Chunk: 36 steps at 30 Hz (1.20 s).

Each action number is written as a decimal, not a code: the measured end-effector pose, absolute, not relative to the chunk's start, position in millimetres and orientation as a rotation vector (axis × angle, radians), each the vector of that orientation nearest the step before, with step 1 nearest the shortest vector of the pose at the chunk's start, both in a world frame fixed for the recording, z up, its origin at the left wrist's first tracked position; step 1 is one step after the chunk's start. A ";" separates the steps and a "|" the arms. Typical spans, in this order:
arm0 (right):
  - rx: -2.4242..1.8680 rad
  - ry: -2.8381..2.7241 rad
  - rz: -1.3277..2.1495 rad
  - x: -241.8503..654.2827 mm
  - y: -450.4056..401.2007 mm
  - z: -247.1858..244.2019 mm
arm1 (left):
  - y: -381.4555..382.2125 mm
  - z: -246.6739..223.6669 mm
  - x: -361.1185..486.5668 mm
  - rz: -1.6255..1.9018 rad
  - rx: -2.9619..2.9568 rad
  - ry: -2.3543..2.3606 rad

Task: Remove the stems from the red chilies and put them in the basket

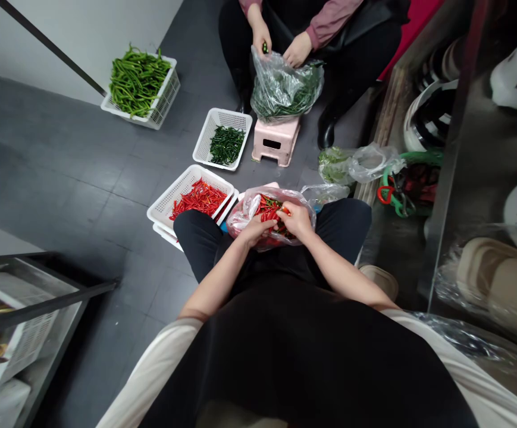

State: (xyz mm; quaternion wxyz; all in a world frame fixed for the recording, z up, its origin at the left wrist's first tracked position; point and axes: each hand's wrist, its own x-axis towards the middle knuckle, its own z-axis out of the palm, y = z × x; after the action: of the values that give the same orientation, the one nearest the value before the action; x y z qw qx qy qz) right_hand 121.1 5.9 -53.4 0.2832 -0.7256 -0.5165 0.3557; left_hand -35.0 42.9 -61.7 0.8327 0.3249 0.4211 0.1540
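Note:
A clear plastic bag [244,217] of red chili peppers [267,205], some with green stems, sits open between my knees. My left hand [256,230] is closed at the bag's mouth, its fingertips pinching a red chili. Close beside it, my right hand [298,222] is also closed, with a red chili between thumb and fingers. The exact grip is small and partly hidden. Just left of my knee, a white plastic basket [162,208] holds a heap of loose red chilies [202,196]; it is stacked on another basket.
Ahead are a white basket [202,134] of dark green chilies and a larger basket [164,98] of long green peppers. Opposite, a co-worker's hands [298,50] work over a bag [285,98] on a pink stool [276,139]. Metal shelving [452,160] with crockery stands at right.

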 end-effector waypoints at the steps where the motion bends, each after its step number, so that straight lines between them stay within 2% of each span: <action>1: -2.000 -1.568 0.823 119.0 5.6 -51.9 | 42.0 -63.2 -34.1 0.334 0.733 0.935; 5: -2.077 -2.052 0.657 113.0 1.8 -46.9 | 41.5 -70.2 -34.1 0.306 0.988 1.068; 10: -2.154 -2.160 0.636 110.2 0.6 -48.2 | 45.1 -78.9 -34.0 0.241 1.370 1.164; 13: -2.074 -2.266 0.681 112.6 7.2 -47.3 | 47.6 -81.8 -33.1 0.300 1.448 1.190; 16: -2.038 -2.137 0.780 121.9 16.7 -45.9 | 52.4 -78.1 -37.3 0.294 1.428 1.138; 19: -1.920 -1.730 1.098 132.0 20.7 -47.6 | 57.4 -68.5 -46.1 0.223 1.345 0.952; 23: -1.490 -0.928 1.825 135.4 12.9 -52.4 | 57.1 -59.1 -54.1 0.236 1.260 0.692; 25: -1.296 -0.623 1.979 134.2 7.2 -54.7 | 53.8 -59.7 -53.5 0.254 1.124 0.663; 28: -1.295 -0.427 1.901 133.1 0.4 -59.8 | 48.7 -64.7 -48.3 0.307 0.711 0.711; 31: -1.608 -0.463 1.646 132.5 -4.7 -65.2 | 46.9 -67.4 -42.5 0.442 0.310 0.766; 33: -1.719 -0.522 1.485 130.3 -7.6 -66.3 | 47.3 -66.2 -39.5 0.513 0.176 0.778; 36: -1.660 -0.666 1.482 121.0 -10.7 -64.5 | 48.1 -63.0 -35.3 0.561 0.113 0.750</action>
State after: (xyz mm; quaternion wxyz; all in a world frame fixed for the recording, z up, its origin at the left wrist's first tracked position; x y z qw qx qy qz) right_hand 121.0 -10.7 -64.5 0.3980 -0.6557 -0.2629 0.5852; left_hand -35.3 48.1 -63.0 0.8907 0.0543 0.3615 0.2703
